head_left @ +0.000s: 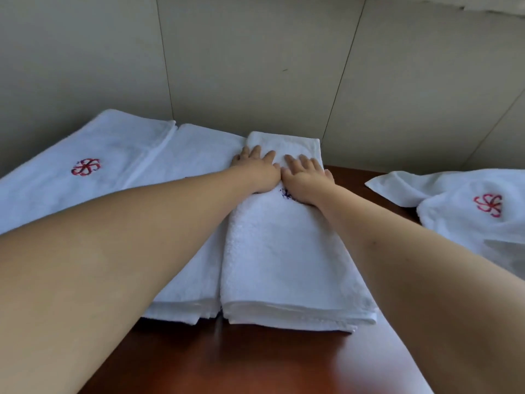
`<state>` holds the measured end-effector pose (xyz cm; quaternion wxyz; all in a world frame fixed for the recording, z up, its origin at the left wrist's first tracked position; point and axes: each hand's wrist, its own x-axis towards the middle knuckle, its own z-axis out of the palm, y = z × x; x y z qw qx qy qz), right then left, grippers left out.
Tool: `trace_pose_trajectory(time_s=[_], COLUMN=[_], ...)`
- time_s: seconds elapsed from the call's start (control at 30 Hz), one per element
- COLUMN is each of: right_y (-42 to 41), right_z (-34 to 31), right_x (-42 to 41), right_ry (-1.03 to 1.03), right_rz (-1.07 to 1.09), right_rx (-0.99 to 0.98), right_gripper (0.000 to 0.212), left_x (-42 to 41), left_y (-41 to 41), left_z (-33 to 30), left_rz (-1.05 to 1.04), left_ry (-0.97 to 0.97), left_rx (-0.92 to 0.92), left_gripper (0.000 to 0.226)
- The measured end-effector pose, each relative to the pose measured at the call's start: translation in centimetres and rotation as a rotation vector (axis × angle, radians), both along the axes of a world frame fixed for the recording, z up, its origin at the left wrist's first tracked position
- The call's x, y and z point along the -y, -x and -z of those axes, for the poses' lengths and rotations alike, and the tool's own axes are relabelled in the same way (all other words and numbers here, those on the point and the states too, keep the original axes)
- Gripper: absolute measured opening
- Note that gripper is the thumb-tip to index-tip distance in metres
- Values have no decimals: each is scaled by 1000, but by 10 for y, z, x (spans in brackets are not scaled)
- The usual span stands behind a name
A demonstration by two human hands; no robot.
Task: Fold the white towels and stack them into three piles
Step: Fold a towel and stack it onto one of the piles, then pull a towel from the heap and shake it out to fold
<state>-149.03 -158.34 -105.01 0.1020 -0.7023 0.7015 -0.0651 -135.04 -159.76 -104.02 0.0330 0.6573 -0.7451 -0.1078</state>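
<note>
Two bare forearms reach in from the bottom corners of the frame over a dark red-brown table. The left hand and right hand lie flat, fingers spread, gripping nothing, pressing side by side on the far end of a folded white towel at centre. Touching its left edge lies a second folded pile, and further left a third pile bearing a red emblem. At the right edge, well apart, an unfolded towel lies rumpled, red emblem showing.

Likely a hotel linen room: logo-embroidered white towels, panelled wall.
</note>
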Motion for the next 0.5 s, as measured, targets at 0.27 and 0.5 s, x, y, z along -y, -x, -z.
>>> trace_pose_trajectory(time_s=[0.27,0.5], right_y=[4,15], right_z=[2,-9], right_x=[-135,-234], right_ry=[34,-30], right_rz=[-21,-55], right_rx=[75,20], right_gripper=[56,56], left_x=[-142,-230], left_y=[-9,-8], left_z=[8,-13], left_rz=[121,182], left_ry=[32,19], left_rx=[-1,59], left_gripper=[56,57])
